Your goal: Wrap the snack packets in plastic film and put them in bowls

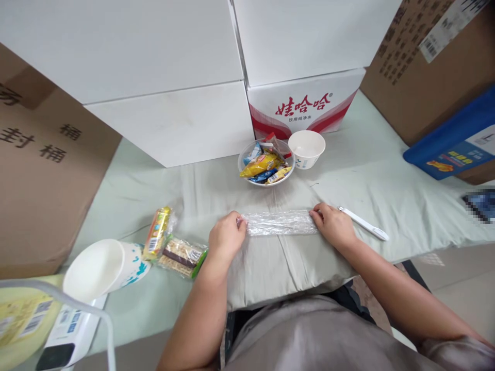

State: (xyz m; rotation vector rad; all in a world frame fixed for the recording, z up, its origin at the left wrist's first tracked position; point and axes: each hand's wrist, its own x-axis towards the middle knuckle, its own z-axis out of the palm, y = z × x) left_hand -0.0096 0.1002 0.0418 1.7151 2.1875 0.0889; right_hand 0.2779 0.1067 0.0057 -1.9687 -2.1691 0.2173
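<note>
A folded strip of clear plastic film (281, 223) stretches across the cloth between my two hands. My left hand (227, 234) is closed on its left end, thumb and fingers pinched together. At the right end, my right hand (333, 224) grips the film between thumb and fingers. Just right of that hand lies a white peeler-like or pen-like tool (363, 223). Beyond the film stands a clear bowl (266, 184) filled with wrapped snacks (263, 164), and a white paper bowl (307, 148) touches or nearly touches it.
Wrapped crackers (180, 256) and a yellow snack packet (158, 233) lie left, beside a tipped paper tub (112, 268). White cartons (174, 123) wall off the back. Brown boxes (50, 154) stand at the sides, with a blue bag (456, 139) at right. A cable (77, 302) crosses the lower left.
</note>
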